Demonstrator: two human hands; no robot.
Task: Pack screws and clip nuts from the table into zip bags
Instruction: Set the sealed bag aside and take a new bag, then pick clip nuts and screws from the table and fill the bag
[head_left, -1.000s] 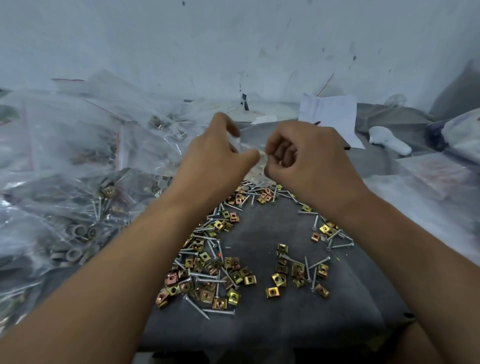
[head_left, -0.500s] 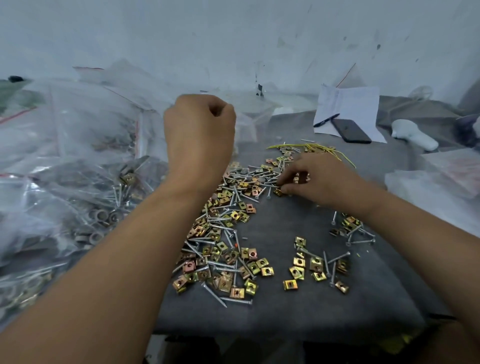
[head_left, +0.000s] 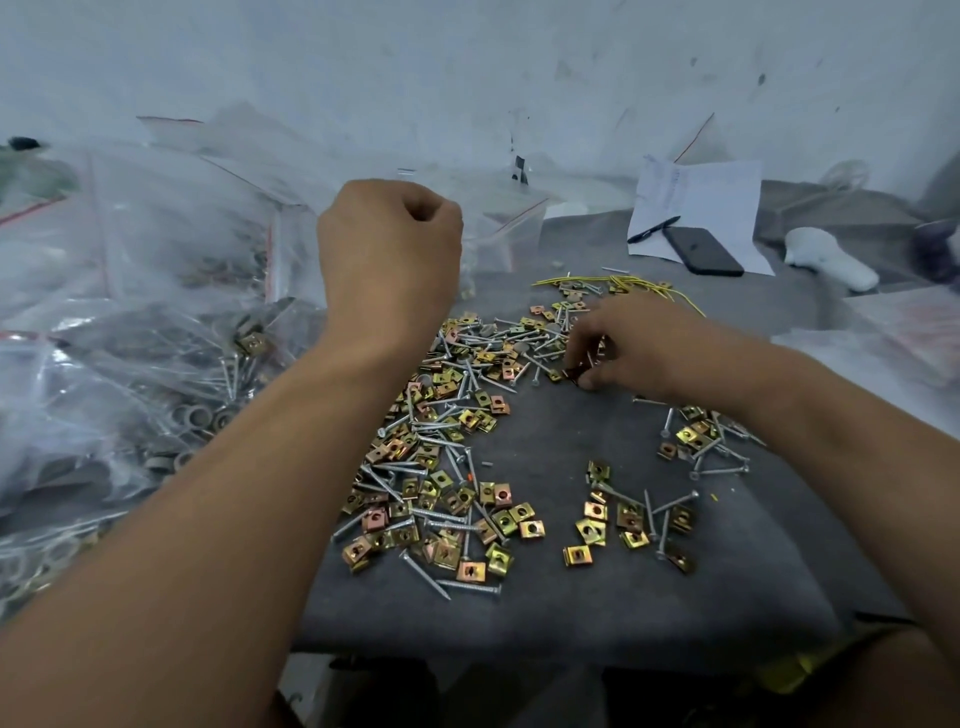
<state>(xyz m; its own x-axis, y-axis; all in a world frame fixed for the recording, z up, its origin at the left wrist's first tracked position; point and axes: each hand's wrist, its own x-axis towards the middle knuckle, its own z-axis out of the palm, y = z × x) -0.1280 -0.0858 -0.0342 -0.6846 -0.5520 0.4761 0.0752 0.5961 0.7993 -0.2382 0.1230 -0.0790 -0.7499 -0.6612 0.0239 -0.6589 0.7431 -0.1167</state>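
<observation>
Far left: heap of filled zip bags (head_left: 130, 322), clear plastic with red seal strips, long screws and grey rings showing through; contents blur toward the left edge.

Left hand (head_left: 389, 260) raised above the table, knuckles up, fingers curled into a fist round the top of a small zip bag (head_left: 498, 234) that hangs behind it; the hand hides most of the bag, so its contents cannot be made out.

Centre: loose screws (head_left: 457, 584) and brass-yellow square clip nuts (head_left: 498, 493) strewn in a long band over the grey cloth table (head_left: 571, 613), with smaller clusters to the right.

Right hand (head_left: 628, 345) low on the far part of the pile, palm down, fingertips bunched and pinching at a clip nut or screw; which one is too small to tell.

Far right: yellow wires (head_left: 623, 283), then a pen (head_left: 653, 229) and dark phone (head_left: 704, 251) on white paper (head_left: 701, 202).
</observation>
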